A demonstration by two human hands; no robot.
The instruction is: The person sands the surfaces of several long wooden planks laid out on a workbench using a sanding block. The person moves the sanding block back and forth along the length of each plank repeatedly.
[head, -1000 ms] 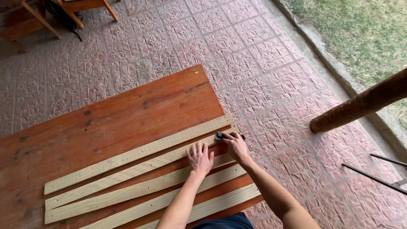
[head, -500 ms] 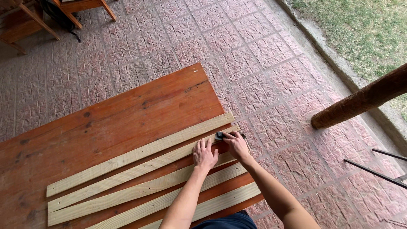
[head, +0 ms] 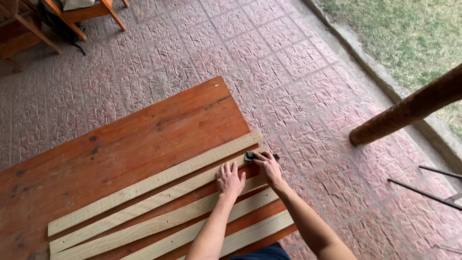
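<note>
Pale wooden slat (head: 159,198), second of four on a reddish-brown wooden table (head: 120,144), is steadied by the flat, open left hand (head: 230,180) while a small dark block (head: 250,156) is gripped at its end by the right hand (head: 267,166).

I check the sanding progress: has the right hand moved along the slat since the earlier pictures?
No. The right hand stays at the slat's end by the table edge.

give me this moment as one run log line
left hand: flat on second pale slat | right hand: presses small dark block on slat end | surface: red-brown wooden table | slats: four side by side
</note>
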